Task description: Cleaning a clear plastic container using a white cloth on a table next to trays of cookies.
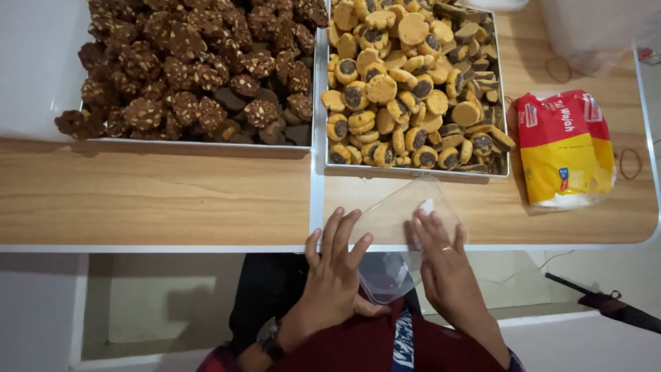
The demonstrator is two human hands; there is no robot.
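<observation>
My left hand (337, 265) and right hand (441, 258) rest flat, fingers spread and straight, on a clear plastic container (396, 241) at the wooden table's (158, 196) near edge. Its long axis tilts from my lap up toward the tray of round jam cookies (413, 83). Its near end is hard to make out against my dark clothes. Chocolate nut cookies (193, 69) fill the left tray.

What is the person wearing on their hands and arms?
Both hands are bare, with no gloves. The left hand has a dark wristwatch at the wrist, just above a dark red sleeve. The right hand wears a thin ring on one finger, and its forearm is bare down to a dark red sleeve near the picture's bottom edge.
</observation>
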